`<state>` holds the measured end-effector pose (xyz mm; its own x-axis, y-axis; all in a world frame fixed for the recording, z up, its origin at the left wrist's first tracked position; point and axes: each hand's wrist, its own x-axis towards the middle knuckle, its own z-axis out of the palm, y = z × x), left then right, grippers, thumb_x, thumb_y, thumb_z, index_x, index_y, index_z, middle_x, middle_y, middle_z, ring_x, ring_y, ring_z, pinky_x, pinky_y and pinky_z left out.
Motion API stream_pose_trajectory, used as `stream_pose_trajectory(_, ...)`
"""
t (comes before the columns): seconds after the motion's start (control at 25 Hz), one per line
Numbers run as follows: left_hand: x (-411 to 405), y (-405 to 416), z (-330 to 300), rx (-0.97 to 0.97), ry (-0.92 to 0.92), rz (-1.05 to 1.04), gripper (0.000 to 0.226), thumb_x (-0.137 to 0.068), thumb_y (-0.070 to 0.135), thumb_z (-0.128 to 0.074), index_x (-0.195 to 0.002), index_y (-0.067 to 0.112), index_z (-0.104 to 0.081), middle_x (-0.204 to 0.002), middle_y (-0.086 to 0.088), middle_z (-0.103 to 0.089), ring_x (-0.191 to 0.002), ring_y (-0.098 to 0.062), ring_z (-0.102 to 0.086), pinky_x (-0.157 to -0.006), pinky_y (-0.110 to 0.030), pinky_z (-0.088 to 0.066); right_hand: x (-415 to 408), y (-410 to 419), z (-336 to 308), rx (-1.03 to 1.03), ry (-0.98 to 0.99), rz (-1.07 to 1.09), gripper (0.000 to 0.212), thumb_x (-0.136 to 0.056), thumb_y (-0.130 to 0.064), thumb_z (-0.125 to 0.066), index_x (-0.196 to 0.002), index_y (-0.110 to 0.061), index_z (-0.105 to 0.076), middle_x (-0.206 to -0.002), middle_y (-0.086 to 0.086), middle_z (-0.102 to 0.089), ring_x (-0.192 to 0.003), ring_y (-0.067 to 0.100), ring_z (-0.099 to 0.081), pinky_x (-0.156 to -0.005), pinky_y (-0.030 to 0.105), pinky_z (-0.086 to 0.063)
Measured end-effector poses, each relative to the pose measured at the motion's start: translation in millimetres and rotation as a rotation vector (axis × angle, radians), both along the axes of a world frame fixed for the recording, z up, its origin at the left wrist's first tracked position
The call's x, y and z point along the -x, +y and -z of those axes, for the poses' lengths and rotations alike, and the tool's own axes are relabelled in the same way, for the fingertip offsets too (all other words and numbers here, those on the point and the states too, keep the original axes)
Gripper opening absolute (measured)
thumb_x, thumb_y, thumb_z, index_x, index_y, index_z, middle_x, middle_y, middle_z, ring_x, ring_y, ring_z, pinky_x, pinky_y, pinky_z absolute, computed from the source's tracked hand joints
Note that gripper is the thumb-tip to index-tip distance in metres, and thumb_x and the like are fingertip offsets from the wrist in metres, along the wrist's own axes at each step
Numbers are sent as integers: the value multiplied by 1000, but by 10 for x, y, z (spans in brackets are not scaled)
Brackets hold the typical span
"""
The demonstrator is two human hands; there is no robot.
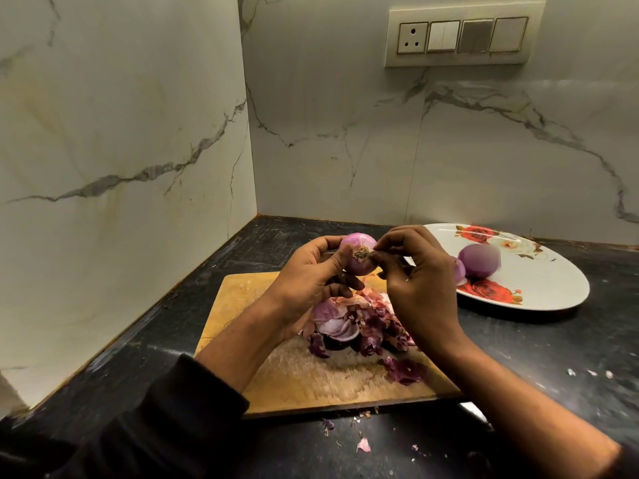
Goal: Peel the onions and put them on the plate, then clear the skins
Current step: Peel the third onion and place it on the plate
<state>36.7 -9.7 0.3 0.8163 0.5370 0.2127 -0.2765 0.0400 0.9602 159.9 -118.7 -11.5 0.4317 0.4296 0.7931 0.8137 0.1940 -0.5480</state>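
Closest in, loose skin flakes sit on the black desk, then the wooden cutting board with the big pile of purple skins on it, handy for clearing later I'd guess. Above that, the left hand has its grip wrapped round a red onion, root end toward the camera, while the right hand pinches at the root. Further back, peeled onions are on the floral plate.
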Motion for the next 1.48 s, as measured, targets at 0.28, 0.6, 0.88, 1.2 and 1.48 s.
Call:
stream_pose_trajectory(0.28, -5, -9, -4, 13, 20, 4, 33, -100, 20, -51, -127, 2, -56, -95, -15, -70, -69, -18, -68, -58, -23, -56, 47, 37, -2, 34, 34, 11, 35, -79, 21, -62, -88, -13, -57, -95, -1, -54, -87, 9, -56, -72, 18, -53)
stream_pose_trajectory(0.6, -3, 25, -22, 112, -10, -37, 25, -105, 19, -43, -126, 12, -56, -101, -15, -66, -69, -17, -67, -59, -26, -53, 72, 25, 13, 52, 29, 43, 22, -87, 9, -65, -94, -11, -60, -92, 0, -58, -85, 7, -57, -72, 16, -50)
stream_pose_trajectory(0.88, 19, 26, -25, 102, 53, -23, 36, -105, 36, -43, -128, 12, -54, -102, -11, -58, -67, -12, -54, -51, -23, -40, 42, 19, 41, 83, 205, -13, 18, -92, 2, -64, -94, -16, -63, -83, -7, -66, -81, 9, -68, -71, 30, -59)
stream_pose_trajectory(1.2, 17, 25, -25, 61, 28, -35, 37, -93, 31, -59, -126, 17, -56, -111, -11, -64, -85, -18, -61, -62, -27, -51, -8, 10, 34, 88, 290, 27, 13, -93, -7, -67, -99, -19, -65, -86, -7, -68, -80, 7, -67, -73, 32, -60)
stream_pose_trajectory(1.48, 47, -2, -29, 52, 6, -24, 35, -91, 34, -59, -123, 19, -60, -118, -11, -61, -90, -20, -66, -72, -29, -57, 3, 27, 69, 206, 225, 82, 22, -95, -7, -61, -112, -16, -72, -100, -1, -73, -88, 12, -68, -82, 32, -58)
